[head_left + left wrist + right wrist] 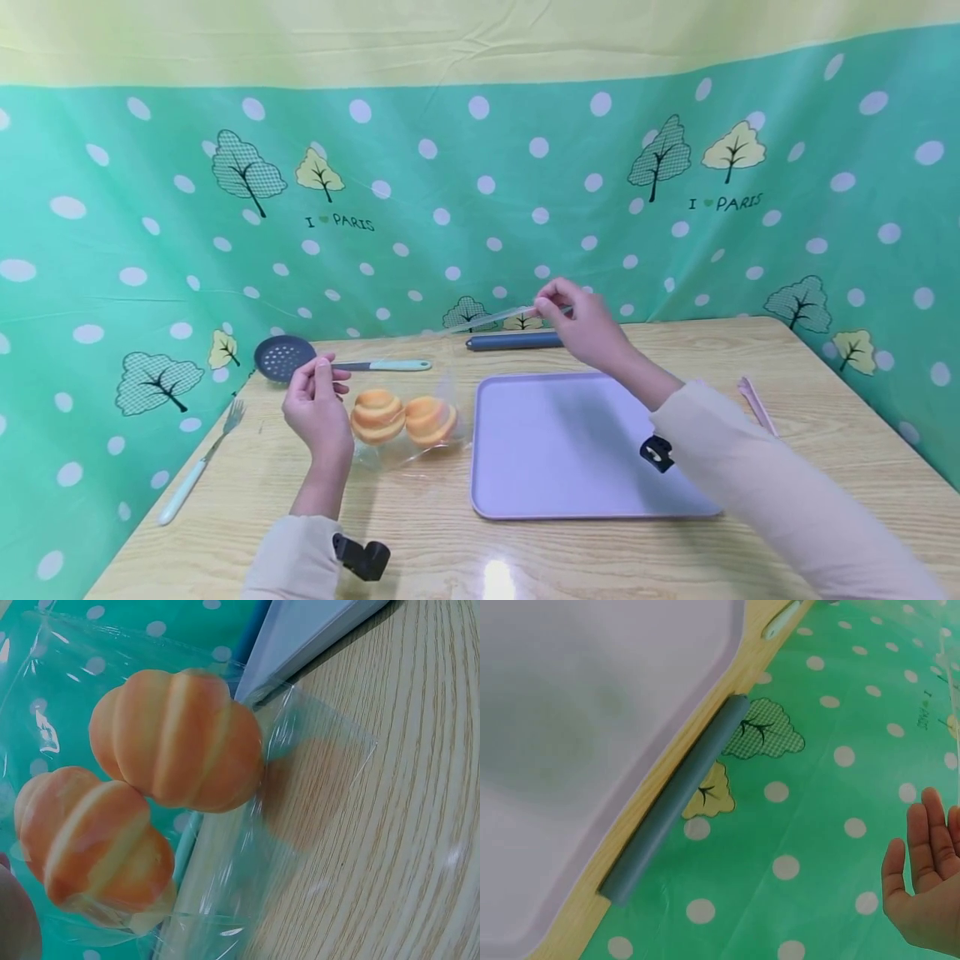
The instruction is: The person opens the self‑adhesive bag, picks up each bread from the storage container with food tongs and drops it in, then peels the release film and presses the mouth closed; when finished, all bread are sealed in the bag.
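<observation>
Two ridged, orange-brown bread rolls (377, 416) hang side by side in a clear plastic bag (408, 456). In the left wrist view the rolls (176, 742) show through the thin bag (322, 772), one above the other. My left hand (318, 408) pinches the bag's upper edge on the left, above and beside the rolls. Higher and farther right, my right hand (585, 325) pinches the other end of that edge, which stretches taut as a pale strip between both hands. The right wrist view catches part of the right hand (926, 885) at its edge.
A lilac tray (592, 510) lies below the right forearm, with a dark rolling pin (517, 340) behind it. A slotted skimmer (283, 358) is at back left, a fork (198, 467) at left. Pink tongs-like utensil (757, 404) lies right of the tray.
</observation>
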